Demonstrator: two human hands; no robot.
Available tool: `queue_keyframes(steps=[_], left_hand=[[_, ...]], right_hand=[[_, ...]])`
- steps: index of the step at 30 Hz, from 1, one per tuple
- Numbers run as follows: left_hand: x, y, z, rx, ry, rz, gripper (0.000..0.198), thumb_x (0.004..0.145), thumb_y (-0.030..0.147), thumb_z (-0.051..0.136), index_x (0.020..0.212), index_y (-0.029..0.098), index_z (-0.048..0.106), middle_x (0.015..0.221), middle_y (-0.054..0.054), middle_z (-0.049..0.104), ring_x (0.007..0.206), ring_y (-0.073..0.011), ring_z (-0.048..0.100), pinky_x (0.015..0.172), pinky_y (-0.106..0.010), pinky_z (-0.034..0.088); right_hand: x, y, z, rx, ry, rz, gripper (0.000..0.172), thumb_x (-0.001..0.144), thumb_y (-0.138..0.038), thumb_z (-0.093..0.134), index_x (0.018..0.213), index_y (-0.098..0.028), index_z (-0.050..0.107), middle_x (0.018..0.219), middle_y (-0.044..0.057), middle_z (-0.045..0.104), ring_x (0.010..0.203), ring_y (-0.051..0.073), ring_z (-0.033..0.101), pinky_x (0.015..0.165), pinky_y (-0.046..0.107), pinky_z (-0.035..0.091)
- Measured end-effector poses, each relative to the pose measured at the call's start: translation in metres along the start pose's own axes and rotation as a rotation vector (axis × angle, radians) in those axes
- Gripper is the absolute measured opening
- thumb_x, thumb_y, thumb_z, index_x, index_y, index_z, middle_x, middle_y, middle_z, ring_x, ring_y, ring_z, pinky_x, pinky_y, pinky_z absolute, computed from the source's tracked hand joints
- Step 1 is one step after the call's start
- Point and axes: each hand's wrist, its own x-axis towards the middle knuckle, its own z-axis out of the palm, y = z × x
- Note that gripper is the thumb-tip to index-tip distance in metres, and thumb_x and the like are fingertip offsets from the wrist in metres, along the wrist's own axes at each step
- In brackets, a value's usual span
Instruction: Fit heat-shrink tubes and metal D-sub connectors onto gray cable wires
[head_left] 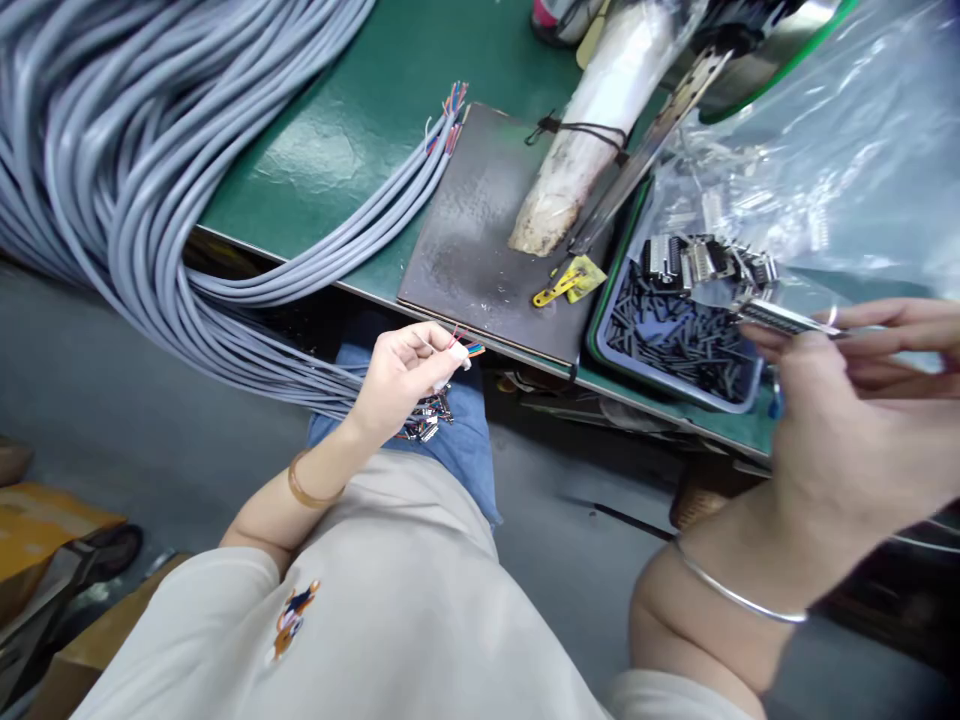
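Observation:
My left hand is closed in a pinch over my lap, gripping the end of a grey cable whose stripped coloured wires stick out past the fingertips. A few small metal connectors lie on my jeans just below it. At the right edge my right hand is closed on a slim metal connector, held above the corner of a blue tray full of small black tubes.
A thick bundle of grey cables hangs off the green bench at left, its stripped ends lying by a dark mat. A wrapped white tool, a yellow clip and a clear plastic bag of connectors sit at the right.

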Motion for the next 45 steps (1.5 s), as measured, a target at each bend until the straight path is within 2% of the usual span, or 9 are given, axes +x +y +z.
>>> queue_keyframes(steps=[2,4,9,16,19,23,27,36,45], left_hand=[[0.002,0.0,0.004,0.014,0.005,0.009,0.026,0.074,0.032,0.083,0.065,0.014,0.067,0.05,0.004,0.048,0.044,-0.0029,0.036,0.042,-0.018,0.025],[0.005,0.001,0.009,0.012,0.007,-0.001,0.026,0.071,0.031,0.084,0.064,0.014,0.065,0.049,0.005,0.048,0.044,-0.0029,0.035,0.042,-0.018,0.025],[0.011,0.001,0.019,0.014,0.02,0.003,0.025,0.065,0.026,0.085,0.061,0.014,0.064,0.051,0.004,0.053,0.043,-0.0018,0.034,0.043,-0.017,0.026],[0.018,-0.004,0.03,0.047,0.003,0.027,0.024,0.065,0.025,0.086,0.061,0.014,0.066,0.054,0.005,0.056,0.045,-0.0014,0.036,0.049,-0.017,0.036],[0.021,-0.004,0.034,0.053,-0.017,0.07,0.019,0.066,0.022,0.085,0.062,0.014,0.069,0.058,0.004,0.056,0.047,-0.0019,0.038,0.048,-0.017,0.036],[0.024,-0.003,0.037,0.095,-0.025,0.131,0.014,0.068,0.017,0.079,0.06,0.014,0.068,0.073,-0.001,0.064,0.055,-0.0048,0.05,0.05,-0.018,0.041],[0.028,-0.003,0.039,0.165,-0.003,0.17,0.012,0.07,0.016,0.076,0.062,0.014,0.067,0.077,-0.004,0.072,0.068,-0.0107,0.063,0.06,-0.02,0.05],[0.039,0.001,0.045,0.219,0.005,0.229,0.015,0.072,0.018,0.074,0.061,0.014,0.065,0.073,-0.003,0.07,0.068,-0.0115,0.063,0.064,-0.022,0.05],[0.044,0.005,0.048,0.246,0.019,0.24,0.015,0.072,0.017,0.072,0.06,0.015,0.064,0.074,-0.003,0.07,0.072,-0.0124,0.064,0.064,-0.022,0.051]], right_hand=[[-0.009,-0.018,0.007,0.186,0.012,-0.106,0.018,0.073,-0.011,0.072,0.072,-0.02,0.056,0.08,0.007,0.07,0.082,0.027,0.078,0.057,0.034,0.061],[-0.02,-0.034,0.015,0.312,0.002,-0.097,0.014,0.08,-0.016,0.072,0.077,-0.019,0.059,0.079,0.008,0.071,0.08,0.027,0.078,0.06,0.037,0.065],[-0.046,-0.057,0.03,0.295,0.116,-0.126,0.008,0.087,-0.016,0.072,0.095,-0.017,0.071,0.099,0.01,0.078,0.086,0.023,0.077,0.069,0.037,0.063],[-0.069,-0.063,0.032,0.457,-0.237,0.037,0.006,0.089,-0.019,0.071,0.09,-0.024,0.069,0.104,0.004,0.077,0.092,0.02,0.075,0.07,0.034,0.061],[-0.074,-0.063,0.035,0.495,-0.301,0.033,0.005,0.089,-0.02,0.07,0.089,-0.023,0.067,0.103,0.005,0.077,0.094,0.02,0.075,0.071,0.034,0.061],[-0.078,-0.062,0.043,0.507,-0.302,0.008,0.006,0.089,-0.021,0.07,0.088,-0.024,0.065,0.104,0.005,0.077,0.097,0.021,0.075,0.08,0.039,0.062],[-0.079,-0.061,0.052,0.537,-0.32,0.046,0.007,0.09,-0.022,0.069,0.086,-0.024,0.063,0.107,0.005,0.077,0.098,0.022,0.075,0.079,0.038,0.062],[-0.069,-0.063,0.062,0.583,-0.301,0.073,0.012,0.088,-0.021,0.07,0.082,-0.024,0.06,0.103,0.004,0.077,0.096,0.021,0.076,0.079,0.039,0.064],[-0.058,-0.064,0.063,0.545,-0.294,-0.022,0.013,0.088,-0.017,0.07,0.081,-0.025,0.062,0.101,0.003,0.077,0.095,0.021,0.076,0.078,0.04,0.066]])
